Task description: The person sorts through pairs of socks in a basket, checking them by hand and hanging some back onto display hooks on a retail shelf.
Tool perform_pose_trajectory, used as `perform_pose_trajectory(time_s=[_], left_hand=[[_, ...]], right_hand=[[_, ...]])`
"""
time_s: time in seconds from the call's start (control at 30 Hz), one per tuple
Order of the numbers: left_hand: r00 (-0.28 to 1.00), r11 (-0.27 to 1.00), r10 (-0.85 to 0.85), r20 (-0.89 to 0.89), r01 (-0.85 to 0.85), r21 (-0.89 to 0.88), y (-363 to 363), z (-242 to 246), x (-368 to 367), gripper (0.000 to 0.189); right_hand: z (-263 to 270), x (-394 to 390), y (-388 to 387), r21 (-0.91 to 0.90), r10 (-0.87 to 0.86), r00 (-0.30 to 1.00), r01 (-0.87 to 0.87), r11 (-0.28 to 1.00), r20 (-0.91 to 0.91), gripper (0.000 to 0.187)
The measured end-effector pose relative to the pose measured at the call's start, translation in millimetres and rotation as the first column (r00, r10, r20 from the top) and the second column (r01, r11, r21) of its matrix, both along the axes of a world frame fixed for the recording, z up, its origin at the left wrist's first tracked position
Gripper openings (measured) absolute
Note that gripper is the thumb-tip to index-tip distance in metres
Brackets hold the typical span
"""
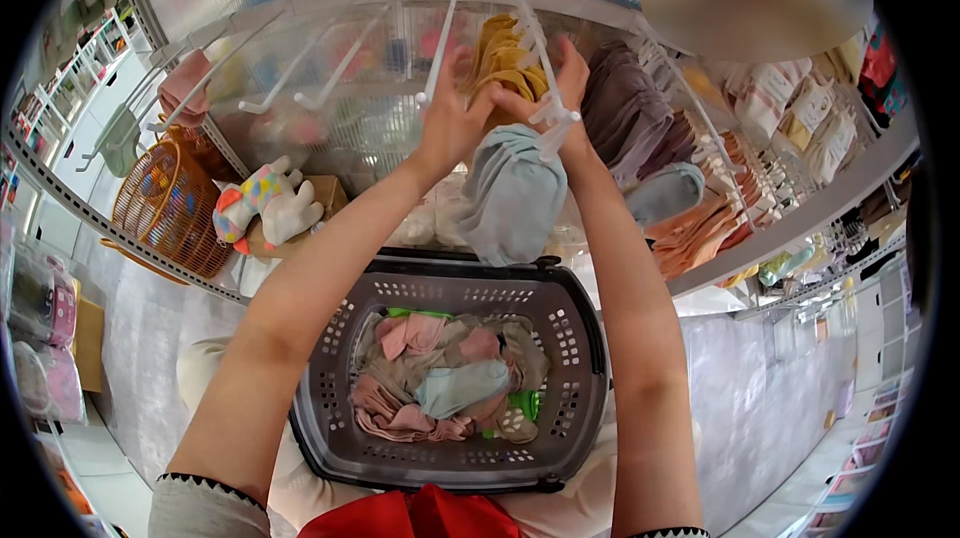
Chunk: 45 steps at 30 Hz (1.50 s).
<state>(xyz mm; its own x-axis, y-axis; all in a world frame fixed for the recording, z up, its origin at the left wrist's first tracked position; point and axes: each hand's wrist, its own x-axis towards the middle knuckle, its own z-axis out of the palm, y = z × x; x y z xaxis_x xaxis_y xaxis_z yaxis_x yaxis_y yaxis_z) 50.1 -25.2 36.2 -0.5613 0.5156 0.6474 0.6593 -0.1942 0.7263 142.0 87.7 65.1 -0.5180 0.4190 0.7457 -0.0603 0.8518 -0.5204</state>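
A bundle of mustard-yellow socks (506,62) hangs on white plastic hangers along a display hook (553,84). My left hand (459,107) holds the bundle from the left. My right hand (564,92) grips it from the other side, its thumb across the front. Closer to me on that hook, light blue socks (514,193) hang below my wrists, over the far rim of a dark grey shopping basket (450,467). Pink and grey-beige socks (397,418) lie loose in the basket, with a light blue pair (461,386) on top.
Bare hooks (341,69) project left of my hands. Dark purple-grey socks (626,107) and orange socks (701,227) hang on the right. A wicker basket (172,200) and plush toys (266,204) sit at lower left. Above right, a blurred patch hides part of the view.
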Motion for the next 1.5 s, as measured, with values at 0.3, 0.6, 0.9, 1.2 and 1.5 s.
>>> perform_pose_trajectory(time_s=[0.3,0.6,0.9,1.2,1.5], left_hand=[[0.908,0.982,-0.183,0.377,0.154,0.106,39.9,3.1,-54.1,0.052],[0.686,0.870,-0.469,0.556,0.466,0.158,53.3,14.0,-61.1,0.037],[0.921,0.933,-0.316,0.228,0.346,-0.102,31.7,13.0,-54.6,0.030],[0.658,0.777,-0.598,0.458,0.617,0.127,38.8,6.7,-58.4,0.025],[0.379,0.747,-0.531,0.758,0.632,0.207,40.9,0.9,-46.5,0.053]], right_hand=[[-41.8,-19.3,54.8,-0.211,0.378,0.917,-0.348,0.913,0.123,0.125],[-32.0,-18.6,50.6,-0.234,0.411,0.875,-0.357,0.904,0.254,0.106],[-23.5,-10.7,33.8,-0.453,0.505,0.843,-0.383,0.805,0.185,0.076],[-30.1,12.0,39.8,-0.508,0.577,0.776,-0.400,0.763,0.254,0.064],[-28.0,8.3,39.2,-0.477,0.524,0.816,-0.369,0.798,0.246,0.061]])
